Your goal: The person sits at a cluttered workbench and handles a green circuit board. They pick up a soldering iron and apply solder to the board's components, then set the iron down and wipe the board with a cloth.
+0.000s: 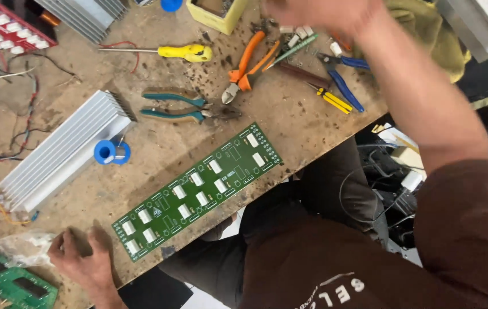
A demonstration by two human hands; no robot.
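Nearest the camera: brown long sleeve (461,229) of the person's right arm filled the lower right, running up and away toward the far edge of the bench.
Right hand: right hand (318,14) was blurred at the top of the view, over the far tools; whether it was clenched or loose, or held anything, could not be told.
Left hand: left hand (81,260) rested on the worn wooden workbench (307,120) at the lower left, fingers curled under and grasping nothing, near the end of the board but apart from it.
Board: long green rectangular circuit board with white blocks (198,189) lay flat and slanted along the near edge of the bench, between the two hands, touched by neither.
Left of board: ribbed silver aluminium heat sink (64,151) lay slanted, with a small blue spool (111,152) just beside it.
Above board: teal-handled pliers (181,107) lay flat; beyond them, a yellow-handled screwdriver (164,52).
Near right hand: orange-handled cutters (247,66), blue-handled pliers (344,80) and a small yellow-and-black screwdriver (332,100) lay scattered close together.
Far edge: yellow plastic box (218,14) stood at the top.
Lower left corner: second green circuit board (4,280) lay beside the left hand.
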